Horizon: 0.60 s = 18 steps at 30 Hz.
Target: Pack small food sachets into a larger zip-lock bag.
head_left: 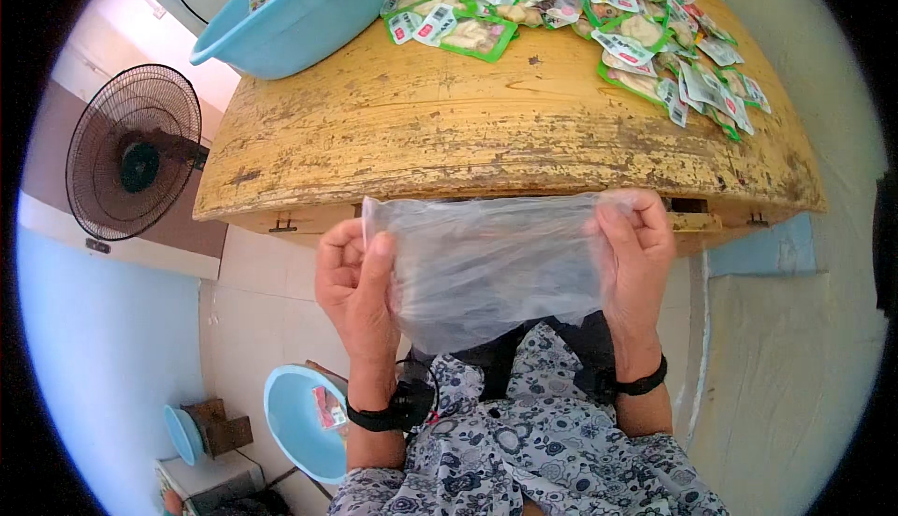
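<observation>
A clear plastic bag is stretched between my two hands, just in front of the table's near edge. My left hand pinches its left upper corner between thumb and curled fingers. On the other side my right hand grips the right upper corner in the same way. The bag hangs flat and wrinkled, and nothing shows inside it. Beyond it, many small sealed food packets with green edges lie heaped on the far part of the worn yellow wooden table.
A large blue basin with some packets stands at the table's far left. A black fan is left of the table. On the floor, lower left, a blue basin holds a red packet, near a smaller blue basin.
</observation>
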Motion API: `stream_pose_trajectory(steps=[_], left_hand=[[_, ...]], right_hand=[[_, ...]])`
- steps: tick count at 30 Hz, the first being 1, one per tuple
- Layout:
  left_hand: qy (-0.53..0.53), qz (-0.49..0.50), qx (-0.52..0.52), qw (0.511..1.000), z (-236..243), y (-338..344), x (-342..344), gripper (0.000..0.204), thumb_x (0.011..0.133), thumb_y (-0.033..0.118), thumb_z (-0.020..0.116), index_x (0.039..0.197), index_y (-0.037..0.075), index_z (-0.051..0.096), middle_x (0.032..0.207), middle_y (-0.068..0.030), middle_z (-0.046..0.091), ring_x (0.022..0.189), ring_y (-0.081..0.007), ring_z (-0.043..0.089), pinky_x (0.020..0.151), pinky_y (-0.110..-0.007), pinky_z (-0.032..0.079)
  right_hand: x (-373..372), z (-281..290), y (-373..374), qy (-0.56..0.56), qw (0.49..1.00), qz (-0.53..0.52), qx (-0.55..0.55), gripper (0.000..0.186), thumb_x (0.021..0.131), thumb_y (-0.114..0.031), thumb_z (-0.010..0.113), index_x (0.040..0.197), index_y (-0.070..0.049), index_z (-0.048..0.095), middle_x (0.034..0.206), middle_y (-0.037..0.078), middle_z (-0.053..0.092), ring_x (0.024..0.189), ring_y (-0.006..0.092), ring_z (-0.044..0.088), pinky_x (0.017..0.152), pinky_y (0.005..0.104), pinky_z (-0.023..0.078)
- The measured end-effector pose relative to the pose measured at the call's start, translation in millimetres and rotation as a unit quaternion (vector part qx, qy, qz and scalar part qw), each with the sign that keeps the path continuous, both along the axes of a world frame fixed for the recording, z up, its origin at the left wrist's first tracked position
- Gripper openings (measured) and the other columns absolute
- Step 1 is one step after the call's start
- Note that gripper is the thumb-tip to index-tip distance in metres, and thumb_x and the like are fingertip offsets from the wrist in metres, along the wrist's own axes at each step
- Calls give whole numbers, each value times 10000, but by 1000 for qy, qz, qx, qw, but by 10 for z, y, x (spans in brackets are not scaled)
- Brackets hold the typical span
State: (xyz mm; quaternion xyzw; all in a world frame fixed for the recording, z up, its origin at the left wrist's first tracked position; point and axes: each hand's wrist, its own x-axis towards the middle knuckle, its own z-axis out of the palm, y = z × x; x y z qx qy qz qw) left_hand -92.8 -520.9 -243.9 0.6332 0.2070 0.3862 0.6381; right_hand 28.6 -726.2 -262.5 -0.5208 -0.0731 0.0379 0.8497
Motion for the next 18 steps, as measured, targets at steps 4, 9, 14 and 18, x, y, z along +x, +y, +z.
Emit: stream_pose_trajectory(steps=[4,9,14,18], left_hand=[[7,-124,-192,973,-44,17,-74,497,897,101,724,1337,-29,533,1018,-58,687,851,-74,610,699,-216,482],[43,-294,-218,930,-83,18,-193,409,913,114,710,1282,-22,597,951,-67,713,718,-70,607,599,-188,457],[95,-282,-142,944,-116,-11,-154,174,909,35,700,1078,1,678,823,-49,698,606,-55,573,515,-175,411],[55,-277,-214,935,-90,-6,-72,109,884,5,727,949,32,644,778,-40,672,568,-45,553,467,-175,380]], right_hand=[[59,-33,-13,-33,992,-74,-93,72,968,-105,655,952,-55,606,765,-1,649,593,9,505,507,166,359],[188,-6,-151,-40,985,-134,-100,68,972,-100,651,980,-44,614,796,-18,639,676,22,535,591,178,396],[243,-104,-241,-46,987,-135,-80,82,968,-102,657,1001,-35,622,798,-22,635,712,31,543,633,183,412],[254,-102,-316,-55,983,-151,-93,89,965,-106,665,1008,-40,623,804,-17,634,713,32,544,644,183,412]])
